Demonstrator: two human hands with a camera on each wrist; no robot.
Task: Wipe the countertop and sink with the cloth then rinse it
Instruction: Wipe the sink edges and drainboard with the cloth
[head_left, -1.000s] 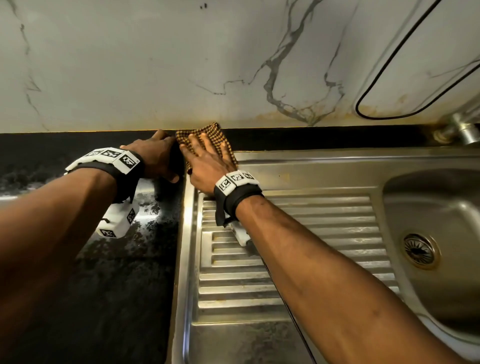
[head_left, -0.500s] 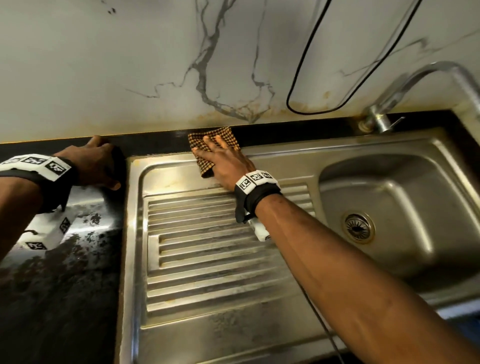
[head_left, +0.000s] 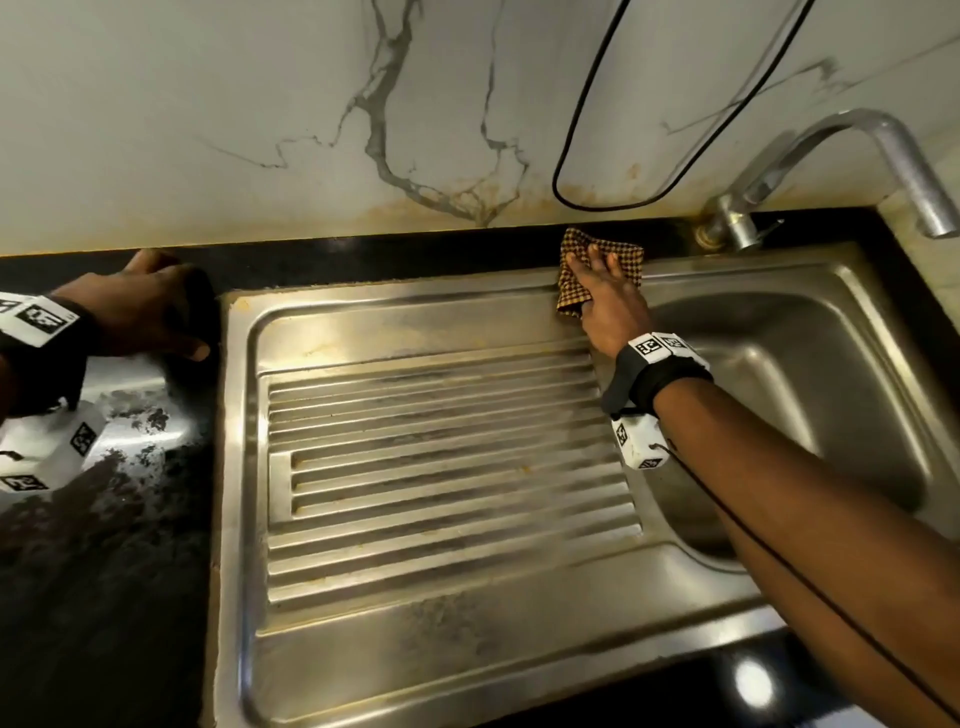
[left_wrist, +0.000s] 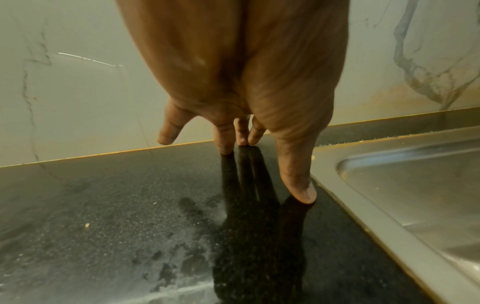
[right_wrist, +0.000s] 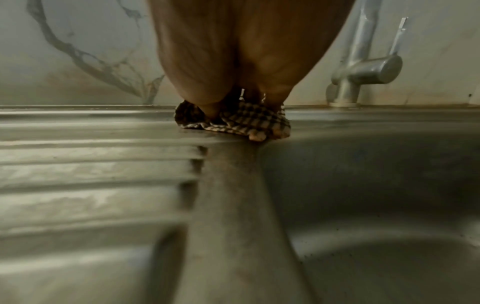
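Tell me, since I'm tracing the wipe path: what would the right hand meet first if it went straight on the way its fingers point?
Probably the marble wall: the right hand points there across the cloth.

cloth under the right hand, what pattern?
Cloth: small orange-brown and dark check; clearest in the head view.

Black speckled countertop (head_left: 104, 571) carries steel sink (head_left: 415, 649); checked cloth (head_left: 626, 254) on sink rim, 1 o'clock.
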